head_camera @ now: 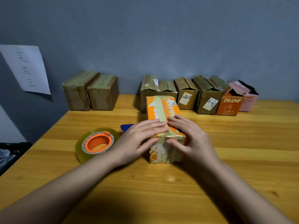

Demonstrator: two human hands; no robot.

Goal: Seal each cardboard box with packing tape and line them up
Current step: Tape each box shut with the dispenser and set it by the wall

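- Head view: left hand [142, 136] & right hand [188, 138], fingers flat, press tape on orange box [163, 110], table [242, 143] centre.
- 2 sealed boxes [90, 91] back left; unsealed row [194, 92] remains.
- Tape roll [97, 143] just left.

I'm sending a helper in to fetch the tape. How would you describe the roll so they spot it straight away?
On the wooden table, look left of the orange box that both hands press on. The tape roll lies flat there, beside the left hand. It is the only round thing: clear yellowish tape wound on a bright orange core.
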